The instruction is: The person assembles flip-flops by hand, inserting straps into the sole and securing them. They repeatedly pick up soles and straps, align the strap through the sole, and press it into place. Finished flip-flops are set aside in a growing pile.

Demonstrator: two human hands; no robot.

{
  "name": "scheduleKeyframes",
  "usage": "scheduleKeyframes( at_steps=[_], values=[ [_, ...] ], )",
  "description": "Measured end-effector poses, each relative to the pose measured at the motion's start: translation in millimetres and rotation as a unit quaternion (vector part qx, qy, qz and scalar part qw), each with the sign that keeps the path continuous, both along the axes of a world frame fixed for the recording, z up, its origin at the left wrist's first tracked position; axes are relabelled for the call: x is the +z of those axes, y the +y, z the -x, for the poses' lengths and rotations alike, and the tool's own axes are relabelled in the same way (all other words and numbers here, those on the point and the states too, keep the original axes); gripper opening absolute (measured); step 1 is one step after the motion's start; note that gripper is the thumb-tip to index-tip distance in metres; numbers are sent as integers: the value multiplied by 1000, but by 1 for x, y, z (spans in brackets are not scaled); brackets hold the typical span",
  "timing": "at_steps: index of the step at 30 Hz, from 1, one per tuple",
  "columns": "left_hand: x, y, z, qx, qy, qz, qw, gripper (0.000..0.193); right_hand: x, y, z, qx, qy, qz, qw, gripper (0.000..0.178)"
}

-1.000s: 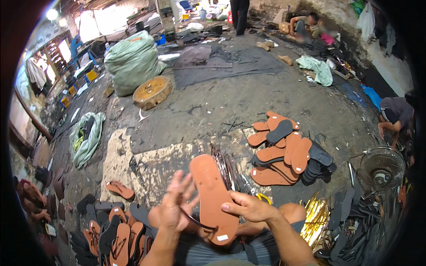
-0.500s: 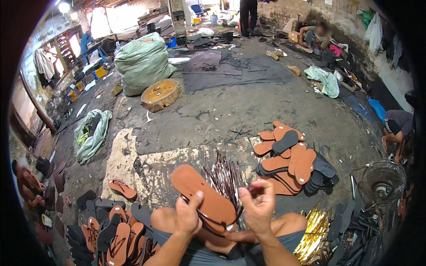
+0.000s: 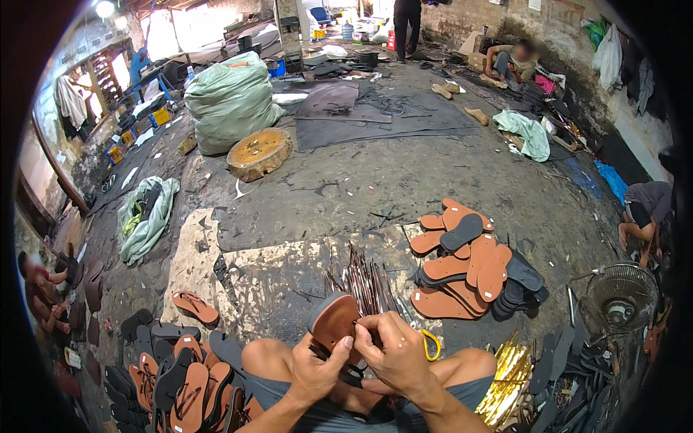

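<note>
My left hand [image 3: 321,368] grips a brown sandal sole [image 3: 336,321] with a dark edge, thumb on its upper face. The sole is tilted up over my lap. Against its right edge my right hand [image 3: 393,353] is pinched closed; what lies between its fingertips is too small to tell. A dark strap is partly hidden below the hands. Just beyond the sole lies a bundle of thin dark brown strips [image 3: 364,278]. Beside my right hand shows a yellow loop handle [image 3: 432,345], probably of scissors.
Brown and black soles [image 3: 469,267] are heaped ahead right, finished thong sandals [image 3: 191,393] at near left. Gold strips [image 3: 505,390] lie by my right knee, near a fan [image 3: 621,296]. Farther off are a wood block [image 3: 260,155], a big green sack [image 3: 231,105] and other people.
The sole has tipped up and turned in my left hand. My right hand has come in from the right onto the sole's edge. The yellow loop handle now shows.
</note>
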State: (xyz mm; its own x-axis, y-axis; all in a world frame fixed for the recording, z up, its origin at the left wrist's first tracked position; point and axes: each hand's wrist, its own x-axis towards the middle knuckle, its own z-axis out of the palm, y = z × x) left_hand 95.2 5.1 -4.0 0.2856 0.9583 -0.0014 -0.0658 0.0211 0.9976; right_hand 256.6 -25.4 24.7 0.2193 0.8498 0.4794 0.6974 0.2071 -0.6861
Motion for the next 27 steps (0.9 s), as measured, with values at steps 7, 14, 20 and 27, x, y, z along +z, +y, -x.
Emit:
scheduleKeyframes(
  at_steps=[7, 14, 20, 27],
  values=[
    [-1, 4, -6, 18, -74, 2, 997, 35, -6, -5, 1, 13, 103, 26, 994, 15],
    [-17, 9, -5, -48, 75, 59, 994, 59, -9, -6, -2, 20, 81, 40, 996, 19],
    [-17, 22, 2, -205, 55, -101, 972, 99, -9, -9, 4, 112, 186, 99, 971, 17],
    [-27, 14, 10, -144, 1, 72, 987, 33, -23, -17, -4, 43, 23, 84, 995, 14]
  ],
)
